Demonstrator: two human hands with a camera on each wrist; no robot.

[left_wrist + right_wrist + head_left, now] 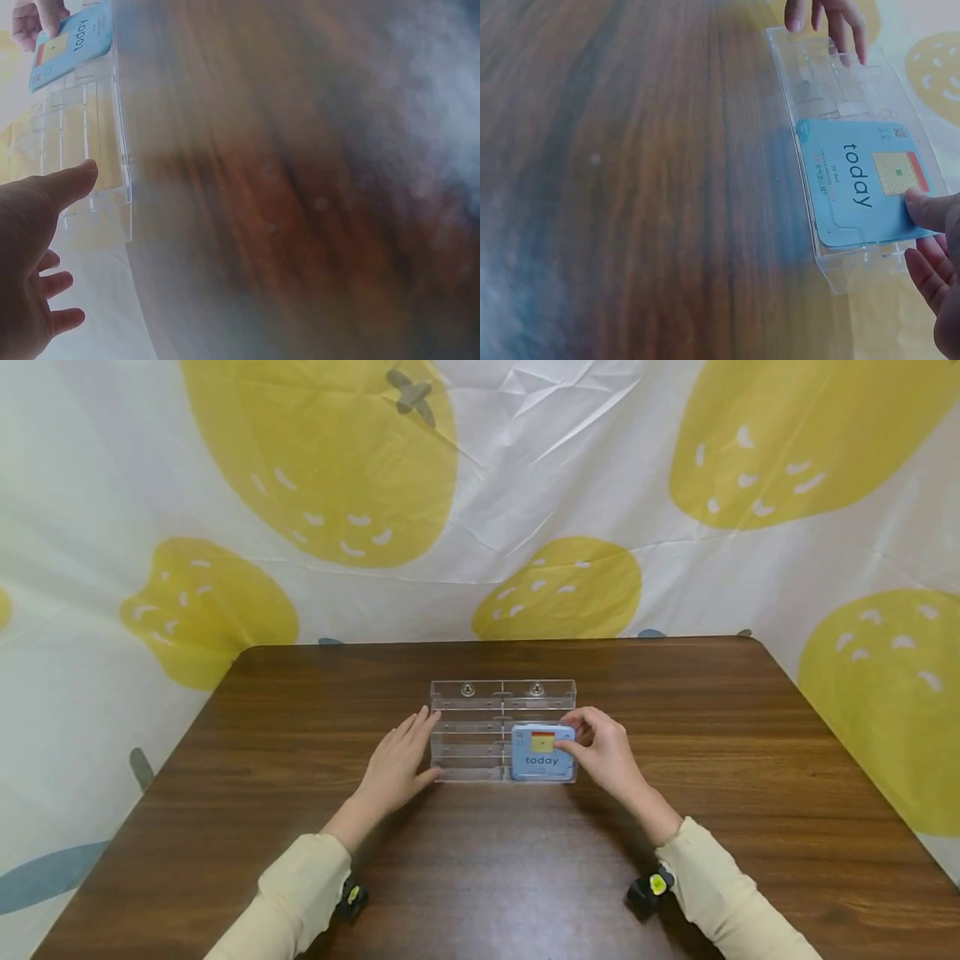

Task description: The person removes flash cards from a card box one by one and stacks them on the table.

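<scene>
A clear plastic card rack [467, 738] with two columns of tiers stands on the table. A light blue flash card [542, 766] printed "today", with a small red and yellow picture, sits upright at the rack's lower right. My right hand [606, 752] pinches that card at its right edge, thumb on its face and fingers behind. In the right wrist view the card's [844, 176] lower edge lies within the rack's front pocket. My left hand [397, 758] lies along the rack's left side with fingers extended, and its thumb [71, 184] is at the front left corner.
The brown wood-grain table [480, 868] extends around the rack on all sides. Behind it hangs a white cloth [360, 602] with yellow fruit prints. Two small round fittings show at the rack's top tier.
</scene>
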